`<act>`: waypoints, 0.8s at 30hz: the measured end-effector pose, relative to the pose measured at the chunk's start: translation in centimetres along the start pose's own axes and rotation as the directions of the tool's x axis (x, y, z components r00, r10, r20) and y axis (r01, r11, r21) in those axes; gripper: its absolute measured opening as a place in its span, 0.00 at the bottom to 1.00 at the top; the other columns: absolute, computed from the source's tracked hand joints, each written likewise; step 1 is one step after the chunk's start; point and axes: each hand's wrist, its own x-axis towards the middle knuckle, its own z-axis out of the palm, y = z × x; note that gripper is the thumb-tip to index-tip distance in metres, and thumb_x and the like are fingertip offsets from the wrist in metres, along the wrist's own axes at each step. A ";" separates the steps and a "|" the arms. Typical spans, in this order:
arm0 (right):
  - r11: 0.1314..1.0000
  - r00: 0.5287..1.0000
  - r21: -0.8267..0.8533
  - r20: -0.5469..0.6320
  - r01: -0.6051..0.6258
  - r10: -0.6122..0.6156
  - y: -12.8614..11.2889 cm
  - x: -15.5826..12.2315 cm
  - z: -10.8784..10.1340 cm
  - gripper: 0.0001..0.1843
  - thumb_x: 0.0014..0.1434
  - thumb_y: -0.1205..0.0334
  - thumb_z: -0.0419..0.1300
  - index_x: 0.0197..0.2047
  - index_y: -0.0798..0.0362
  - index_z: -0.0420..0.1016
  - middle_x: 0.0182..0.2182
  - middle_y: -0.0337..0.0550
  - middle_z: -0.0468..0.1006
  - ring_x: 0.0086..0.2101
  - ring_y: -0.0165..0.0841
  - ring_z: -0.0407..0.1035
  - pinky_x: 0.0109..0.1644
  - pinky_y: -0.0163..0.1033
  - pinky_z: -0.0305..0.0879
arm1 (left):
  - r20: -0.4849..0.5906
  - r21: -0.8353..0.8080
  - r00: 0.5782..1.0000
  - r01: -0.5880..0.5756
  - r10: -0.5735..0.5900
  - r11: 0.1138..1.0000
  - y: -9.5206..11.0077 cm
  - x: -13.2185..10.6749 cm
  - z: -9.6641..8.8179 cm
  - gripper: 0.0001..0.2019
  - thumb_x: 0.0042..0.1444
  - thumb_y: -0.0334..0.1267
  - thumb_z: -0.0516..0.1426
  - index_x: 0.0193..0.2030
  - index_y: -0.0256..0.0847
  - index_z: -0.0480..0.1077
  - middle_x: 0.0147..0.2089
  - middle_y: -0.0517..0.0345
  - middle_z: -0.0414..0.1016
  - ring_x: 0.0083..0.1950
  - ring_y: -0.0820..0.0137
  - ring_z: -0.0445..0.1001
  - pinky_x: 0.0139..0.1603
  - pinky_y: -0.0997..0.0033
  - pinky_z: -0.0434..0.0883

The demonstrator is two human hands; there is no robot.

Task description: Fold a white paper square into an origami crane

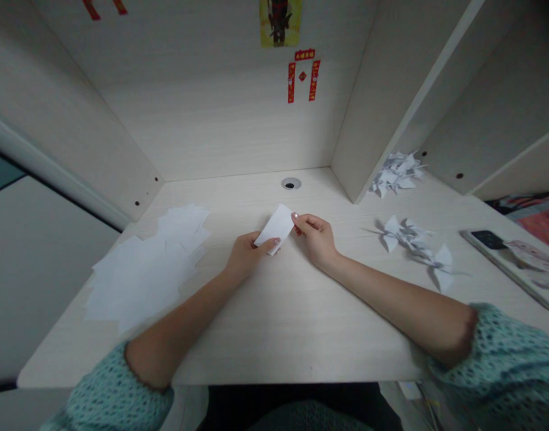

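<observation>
A small folded white paper [278, 226] is held above the pale wooden desk [274, 335], near its middle. My left hand [247, 254] pinches the paper's lower corner with closed fingers. My right hand [317, 236] pinches its upper right edge between thumb and fingertips. Both arms come in from the bottom corners in teal knitted sleeves.
Loose white sheets [143, 269] lie spread on the desk's left part. Folded paper cranes [415, 242] sit to the right, with a heap of more [397, 172] by the shelf divider. A phone on a book [510, 254] lies far right. A cable hole [291, 183] is at the back.
</observation>
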 end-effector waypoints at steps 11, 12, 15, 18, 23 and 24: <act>0.994 0.998 0.104 -0.055 -0.024 0.030 0.3 0.5 -0.2 0.18 0.50 0.50 0.63 0.18 0.52 0.65 0.18 0.37 0.65 0.22 0.28 0.58 0.28 0.36 0.55 | 0.015 -0.026 1.000 0.012 -0.012 1.000 -0.1 0.0 0.1 0.19 0.47 0.54 0.59 0.28 0.37 0.75 0.25 0.56 0.76 0.25 0.71 0.68 0.27 0.74 0.60; 0.991 0.996 0.128 -0.078 -0.023 0.033 0.3 0.7 -0.3 0.19 0.50 0.50 0.63 0.18 0.52 0.64 0.18 0.37 0.66 0.22 0.27 0.58 0.27 0.36 0.55 | 0.019 -0.017 1.000 0.010 -0.010 1.000 -0.3 0.0 0.1 0.20 0.47 0.54 0.59 0.28 0.37 0.75 0.25 0.57 0.75 0.24 0.72 0.67 0.26 0.74 0.59; 0.974 0.979 0.222 -0.185 -0.045 0.087 0.2 1.1 -0.6 0.19 0.50 0.46 0.62 0.22 0.51 0.63 0.17 0.35 0.66 0.20 0.26 0.58 0.25 0.34 0.56 | 0.022 -0.003 1.000 0.004 -0.004 1.000 -0.6 0.0 -0.1 0.21 0.47 0.55 0.58 0.27 0.36 0.75 0.24 0.57 0.74 0.23 0.73 0.66 0.25 0.75 0.57; 0.980 0.998 0.192 -0.035 -0.046 0.053 0.0 0.7 -0.3 0.19 0.52 0.42 0.59 0.31 0.50 0.66 0.18 0.33 0.67 0.20 0.27 0.60 0.24 0.33 0.56 | 0.007 0.011 1.000 0.003 -0.003 1.000 -0.9 0.0 0.0 0.21 0.48 0.55 0.58 0.29 0.36 0.75 0.24 0.58 0.73 0.24 0.73 0.66 0.25 0.75 0.57; 0.989 0.981 -0.140 0.194 0.050 -0.023 0.1 -0.2 0.0 0.17 0.48 0.48 0.64 0.30 0.55 0.73 0.22 0.36 0.70 0.23 0.27 0.61 0.25 0.32 0.55 | -0.072 -0.001 0.997 -0.036 0.036 0.999 -1.1 0.0 0.3 0.18 0.47 0.53 0.60 0.32 0.37 0.75 0.26 0.59 0.73 0.26 0.71 0.67 0.26 0.74 0.59; 0.985 0.981 -0.164 0.195 0.057 -0.024 0.2 -0.2 0.0 0.17 0.49 0.48 0.64 0.27 0.55 0.73 0.22 0.37 0.70 0.23 0.27 0.61 0.25 0.32 0.55 | -0.107 -0.051 0.993 -0.054 0.048 0.997 -1.1 0.0 0.4 0.18 0.48 0.52 0.60 0.34 0.37 0.75 0.28 0.59 0.75 0.28 0.70 0.69 0.27 0.73 0.61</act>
